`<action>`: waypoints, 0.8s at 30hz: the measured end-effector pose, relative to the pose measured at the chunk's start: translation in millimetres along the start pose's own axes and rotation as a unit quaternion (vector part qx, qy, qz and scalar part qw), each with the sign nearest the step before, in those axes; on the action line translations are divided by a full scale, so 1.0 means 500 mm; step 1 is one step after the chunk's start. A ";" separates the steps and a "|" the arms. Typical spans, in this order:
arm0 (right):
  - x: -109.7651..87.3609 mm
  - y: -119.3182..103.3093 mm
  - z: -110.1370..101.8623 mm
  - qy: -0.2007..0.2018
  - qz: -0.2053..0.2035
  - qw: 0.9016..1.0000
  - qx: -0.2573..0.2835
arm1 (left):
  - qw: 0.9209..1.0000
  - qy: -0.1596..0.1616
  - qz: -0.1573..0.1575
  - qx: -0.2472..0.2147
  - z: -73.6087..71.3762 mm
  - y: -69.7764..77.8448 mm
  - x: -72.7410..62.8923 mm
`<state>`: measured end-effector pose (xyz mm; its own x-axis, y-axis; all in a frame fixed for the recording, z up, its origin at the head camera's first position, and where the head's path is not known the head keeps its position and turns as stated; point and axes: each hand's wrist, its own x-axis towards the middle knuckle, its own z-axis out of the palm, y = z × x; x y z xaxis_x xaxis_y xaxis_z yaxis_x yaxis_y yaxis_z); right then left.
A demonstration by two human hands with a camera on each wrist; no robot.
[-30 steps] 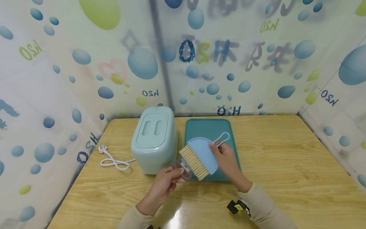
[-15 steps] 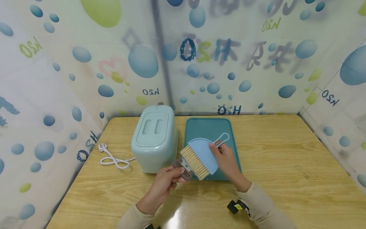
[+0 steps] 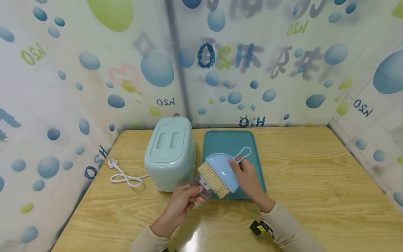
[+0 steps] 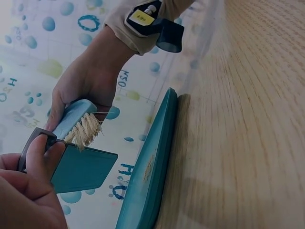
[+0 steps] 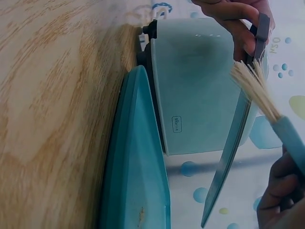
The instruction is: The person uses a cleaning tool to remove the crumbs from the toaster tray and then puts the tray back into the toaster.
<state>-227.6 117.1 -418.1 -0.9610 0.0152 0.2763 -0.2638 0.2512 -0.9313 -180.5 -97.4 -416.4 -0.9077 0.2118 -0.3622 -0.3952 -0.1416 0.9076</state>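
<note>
My left hand (image 3: 181,201) pinches the slotted grey-brown end (image 3: 197,181) of a flat teal plate (image 4: 85,168) between thumb and fingers. A light-blue hand brush (image 3: 223,170), with pale bristles and a looped handle, is held by my right hand (image 3: 250,177) near the handle's base. Its bristles (image 5: 255,88) lie over the plate, close to the grey-brown end. In the head view the brush covers much of the plate. Both things are above the near part of a teal tray (image 3: 228,140); a small patch of brownish crumbs (image 4: 148,168) shows on the tray.
Left of the tray stands a pale green toaster (image 3: 171,147) with a lidded top. Its white cord and plug (image 3: 126,178) lie farther left on the wooden table (image 3: 315,168). Patterned walls (image 3: 283,84) enclose the back and sides.
The brush has shifted slightly towards my left hand and tilted, so its face now shows a sheen. My left hand and the plate stay almost still.
</note>
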 end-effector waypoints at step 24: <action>0.010 -0.004 -0.033 -0.016 -0.035 0.996 -0.087 | 1.000 -0.015 -0.011 -0.009 -0.011 -0.001 -0.003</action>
<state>-230.4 132.6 -410.8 -0.9437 -0.0384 0.3287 -0.3144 0.4136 -0.8544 -179.9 -102.9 -417.4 -0.8943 0.2448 -0.3745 -0.4173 -0.1544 0.8955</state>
